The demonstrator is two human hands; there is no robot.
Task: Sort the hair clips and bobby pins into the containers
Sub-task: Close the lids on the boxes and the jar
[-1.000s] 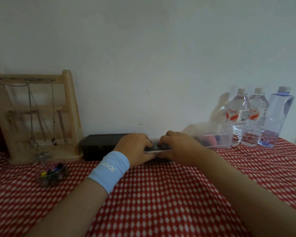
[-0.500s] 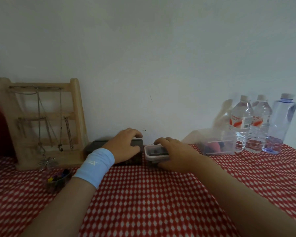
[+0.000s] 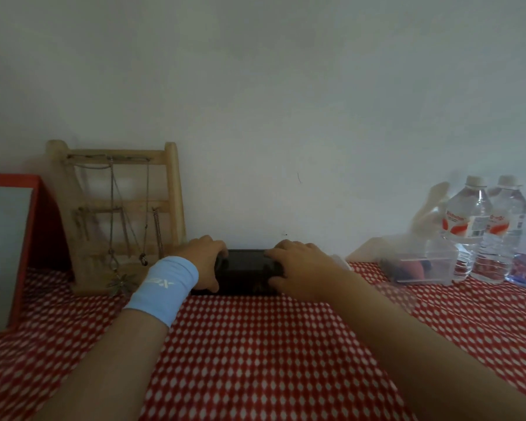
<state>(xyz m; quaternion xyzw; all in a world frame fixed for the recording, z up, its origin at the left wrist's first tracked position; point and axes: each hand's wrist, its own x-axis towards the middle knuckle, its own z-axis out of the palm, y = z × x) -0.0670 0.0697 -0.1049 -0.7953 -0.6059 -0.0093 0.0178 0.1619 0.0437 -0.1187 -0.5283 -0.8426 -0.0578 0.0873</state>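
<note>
A long black box (image 3: 243,270) lies against the wall on the red checked tablecloth. My left hand (image 3: 205,258), with a light blue wristband, grips its left end, fingers curled over the top. My right hand (image 3: 298,268) grips its right end, fingers on top and thumb at the front. To the right stands a clear plastic container (image 3: 422,265) with dark and pink clips inside. The small clear tub seen earlier is hidden behind my right hand, only a pale edge (image 3: 337,258) showing.
A wooden jewellery stand (image 3: 170,189) with hanging necklaces is at the left by the wall, and a red-framed mirror (image 3: 28,238) stands further left. Water bottles (image 3: 471,226) line the far right. The red checked tablecloth (image 3: 255,344) spreads in front of the box.
My right hand left the small clear tub and moved onto the black box's right end. The left hand stayed on the box. The view shifted left, bringing the mirror in.
</note>
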